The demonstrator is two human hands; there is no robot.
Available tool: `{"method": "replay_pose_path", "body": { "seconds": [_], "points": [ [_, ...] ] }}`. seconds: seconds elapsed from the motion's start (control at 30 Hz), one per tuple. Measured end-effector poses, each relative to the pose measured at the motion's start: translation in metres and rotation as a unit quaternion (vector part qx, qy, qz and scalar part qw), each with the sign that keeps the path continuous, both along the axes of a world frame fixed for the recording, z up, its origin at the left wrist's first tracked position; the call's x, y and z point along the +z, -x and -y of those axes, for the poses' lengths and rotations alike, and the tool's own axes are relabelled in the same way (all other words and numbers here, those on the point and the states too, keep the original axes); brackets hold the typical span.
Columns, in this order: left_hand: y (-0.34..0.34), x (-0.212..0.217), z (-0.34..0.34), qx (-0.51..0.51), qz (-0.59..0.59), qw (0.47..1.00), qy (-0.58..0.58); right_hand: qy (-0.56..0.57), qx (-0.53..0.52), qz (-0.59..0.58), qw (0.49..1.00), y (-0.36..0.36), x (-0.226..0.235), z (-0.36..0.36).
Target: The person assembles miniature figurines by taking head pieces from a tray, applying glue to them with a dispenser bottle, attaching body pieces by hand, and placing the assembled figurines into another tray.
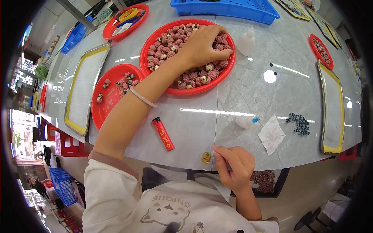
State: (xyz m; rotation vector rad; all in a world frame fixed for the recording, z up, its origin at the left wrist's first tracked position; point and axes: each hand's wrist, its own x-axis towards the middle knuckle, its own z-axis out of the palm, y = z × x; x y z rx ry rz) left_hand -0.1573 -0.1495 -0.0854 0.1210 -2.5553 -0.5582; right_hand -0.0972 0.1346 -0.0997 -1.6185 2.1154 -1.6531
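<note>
My left hand [204, 44] reaches over the large round red tray [144, 50], its thumb and fingers apart. Beneath it lie many small pink knobbly pieces [180, 37], some with cream and dark parts; the hand covers part of them. My right hand [236, 165] is at the table's near edge, fingers curled and thumb close to the index finger. Whatever it may hold is hidden or too small to make out. Just left of it lies a small gold oval sticker [206, 157]. A red lighter [163, 134] rests below my left forearm.
A second red tray [101, 110] with a few pieces stands left. White squeeze bottles stand behind [246, 42] and nearer, blue-tipped [244, 122]. Right of these lie a white tissue [272, 135] and small dark beads [299, 124]. A blue basket [229, 11] and yellow-edged trays [83, 87] stand around.
</note>
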Motion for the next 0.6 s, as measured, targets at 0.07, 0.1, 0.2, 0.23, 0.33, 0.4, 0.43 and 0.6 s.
{"method": "replay_pose_path", "body": {
  "seconds": [0.07,0.1,0.2,0.23,0.33,0.4,0.43,0.6],
  "points": [
    [0.0001,0.0004,-0.0014,0.002,-0.015,1.0,0.011,-0.01,0.003,-0.009,1.0,0.0004,0.0003,-0.0005],
    [0.0004,0.0021,-0.0042,0.022,0.013,0.999,0.044,-0.01,0.003,-0.009,1.0,0.0004,-0.0004,-0.0006],
    [0.0016,0.0034,-0.0064,0.038,0.041,0.996,0.074,-0.009,0.002,-0.01,1.0,0.0004,0.0002,-0.0005],
    [0.0017,0.0037,-0.0063,0.033,0.042,0.996,0.069,-0.008,0.0,-0.01,1.0,0.0002,0.0006,-0.0004],
    [0.0015,0.0061,-0.0055,0.029,0.05,0.997,0.048,-0.013,0.001,-0.011,1.0,0.0004,0.0005,-0.0007],
    [-0.0005,0.0062,-0.0022,0.014,0.038,0.999,0.023,-0.014,0.001,-0.01,1.0,0.0,0.0008,-0.001],
    [-0.0024,0.0063,-0.0005,0.0,0.026,1.0,-0.002,-0.014,0.002,-0.008,1.0,-0.0003,0.0008,-0.0011],
    [-0.0078,0.0084,0.0017,-0.019,0.017,0.999,-0.028,-0.004,-0.002,-0.002,1.0,-0.0005,-0.0001,0.0001]
  ]
}}
